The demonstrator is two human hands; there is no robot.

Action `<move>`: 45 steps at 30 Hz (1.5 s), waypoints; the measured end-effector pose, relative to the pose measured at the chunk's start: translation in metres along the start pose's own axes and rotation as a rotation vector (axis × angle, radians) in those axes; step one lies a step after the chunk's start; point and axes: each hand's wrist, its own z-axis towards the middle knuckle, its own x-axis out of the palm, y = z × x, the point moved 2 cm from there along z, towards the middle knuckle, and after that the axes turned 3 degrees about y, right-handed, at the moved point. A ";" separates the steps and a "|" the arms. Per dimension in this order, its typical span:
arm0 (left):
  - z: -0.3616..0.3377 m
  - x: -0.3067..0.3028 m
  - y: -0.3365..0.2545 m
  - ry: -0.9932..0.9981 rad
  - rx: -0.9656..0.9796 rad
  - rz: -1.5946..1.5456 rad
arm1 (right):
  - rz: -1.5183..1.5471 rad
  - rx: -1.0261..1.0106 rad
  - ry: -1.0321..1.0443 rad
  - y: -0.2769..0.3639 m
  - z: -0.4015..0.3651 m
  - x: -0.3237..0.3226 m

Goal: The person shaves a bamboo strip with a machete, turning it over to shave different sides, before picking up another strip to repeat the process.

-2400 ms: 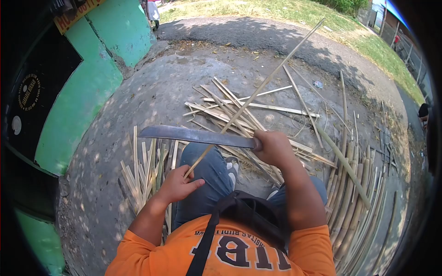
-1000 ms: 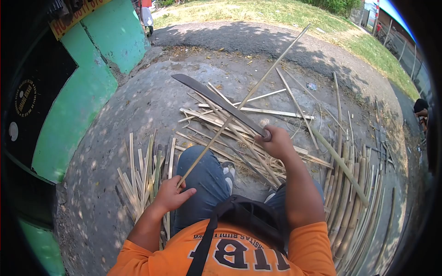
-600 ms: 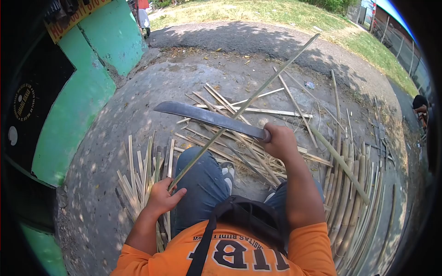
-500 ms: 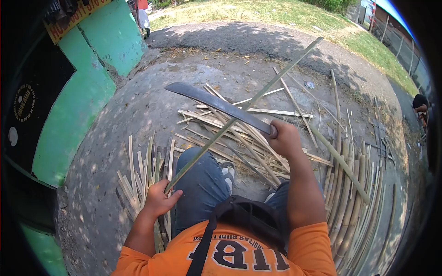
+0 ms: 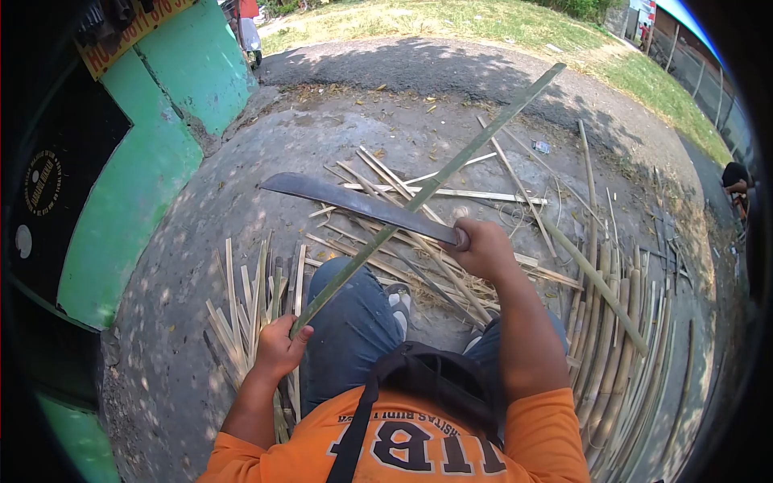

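Observation:
My left hand [image 5: 279, 346] is closed round the lower end of a long green bamboo strip [image 5: 475, 147], which slants up and away to the right. In my right hand [image 5: 489, 251] is the handle of a machete [image 5: 346, 199]. Its broad dark blade points left and crosses the strip around the strip's middle. Below the blade, pale split bamboo strips [image 5: 451, 193] lie loosely across one another on the ground. Another bundle of bamboo pieces [image 5: 245, 298] lies just left of my knee, close to my left hand.
Long bamboo poles [image 5: 608, 338] lie side by side on my right, with one green pole [image 5: 600, 290] slanting over them. A green wall [image 5: 129, 201] stands at left. Beyond the concrete ground run a road [image 5: 403, 64] and grass. Part of a person [image 5: 737, 187] shows at far right.
My right hand has drawn the machete left and down along the bamboo strip, toward my left hand. My left hand and the strip have hardly moved.

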 end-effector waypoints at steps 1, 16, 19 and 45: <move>-0.001 -0.001 0.001 -0.009 0.024 0.027 | -0.006 0.026 0.007 -0.002 0.000 -0.005; 0.005 0.008 -0.005 -0.058 0.033 0.033 | -0.165 -0.059 -0.094 -0.014 0.004 0.008; 0.002 0.001 -0.004 -0.066 0.037 0.044 | -0.031 0.030 -0.160 -0.029 0.006 -0.003; -0.031 -0.006 0.022 0.347 -0.143 -0.249 | 0.033 0.272 -0.258 -0.043 0.003 -0.028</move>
